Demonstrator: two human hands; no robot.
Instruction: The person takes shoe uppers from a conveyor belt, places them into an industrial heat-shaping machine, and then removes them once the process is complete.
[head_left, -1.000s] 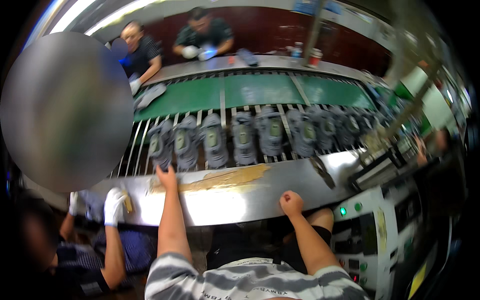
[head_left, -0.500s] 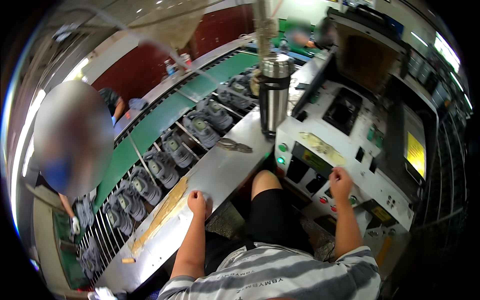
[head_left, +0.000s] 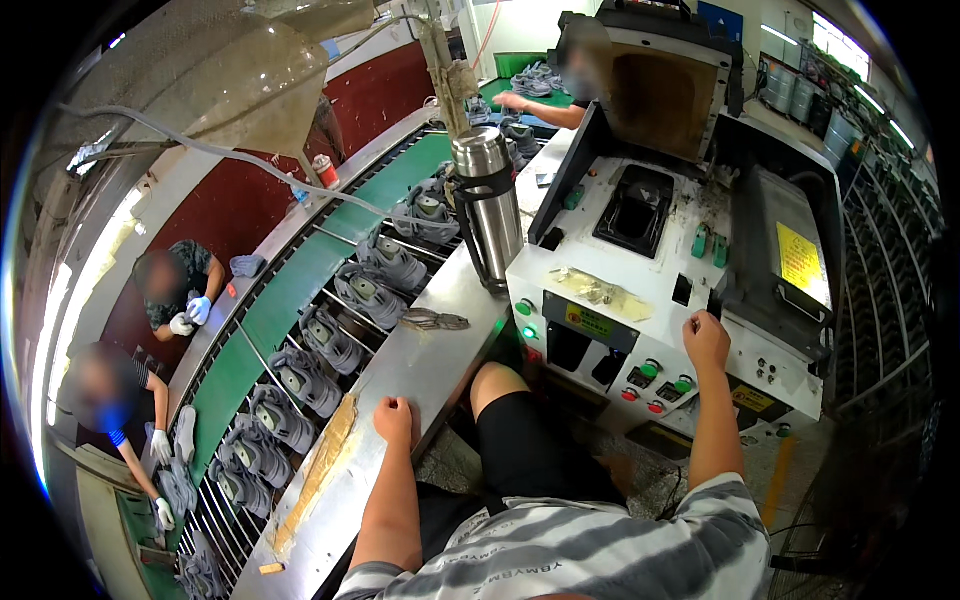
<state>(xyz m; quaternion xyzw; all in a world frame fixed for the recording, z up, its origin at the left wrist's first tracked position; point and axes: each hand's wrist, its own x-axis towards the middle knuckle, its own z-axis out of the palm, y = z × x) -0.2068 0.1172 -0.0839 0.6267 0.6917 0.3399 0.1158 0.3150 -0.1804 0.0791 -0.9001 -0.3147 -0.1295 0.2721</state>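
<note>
My left hand (head_left: pixel 393 420) is a loose fist resting at the near edge of the metal table (head_left: pixel 435 375), with nothing visible in it. My right hand (head_left: pixel 706 338), also curled into a fist, is over the front edge of the white machine (head_left: pixel 600 290), above its green button (head_left: pixel 683 384) and red button (head_left: pixel 656 407). No object shows in that fist either. Grey shoes (head_left: pixel 330 338) stand in a row on the roller conveyor beyond the table. A steel thermos (head_left: pixel 492 215) with a dark handle stands between the table and the machine.
The machine's lid (head_left: pixel 665 95) is raised. A bundle of cord (head_left: pixel 433 320) and brown tape (head_left: pixel 318 480) lie on the table. Across the green belt (head_left: pixel 262 298), two gloved people work; another reaches an arm (head_left: pixel 548 113) near the far shoes. Racks (head_left: pixel 890 290) stand at right.
My view has shifted, bringing the co-workers at left and the far one more into sight. My right fist sits slightly farther from the buttons. My left fist stays at the table edge.
</note>
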